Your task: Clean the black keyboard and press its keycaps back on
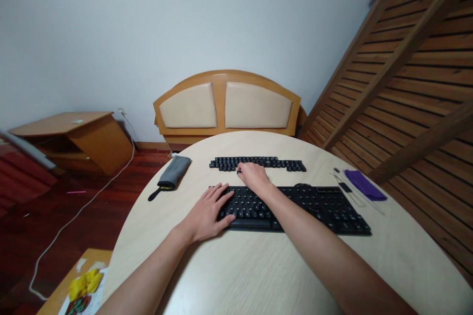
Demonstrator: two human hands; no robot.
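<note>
A black keyboard [295, 206] lies across the table; its left part carries keycaps, while much of its right part looks bare of them. Spread fingers of my left hand [210, 209] rest on the keyboard's left end. My right hand [253, 176] reaches over the keyboard's far edge, its thumb and fingers pinched on a small black keycap [239, 172]. Just beyond it, loose black keycaps [291, 165] sit in rows on the tabletop, partly hidden behind that hand. My right forearm covers the middle of the keyboard.
The round pale table [236, 266] holds a grey pouch [175, 172] at left and a purple cloth [364, 184] beside a small tool with wire [345, 187] at right. A headboard [225, 103] stands behind; wooden slats [410, 74] lean at right.
</note>
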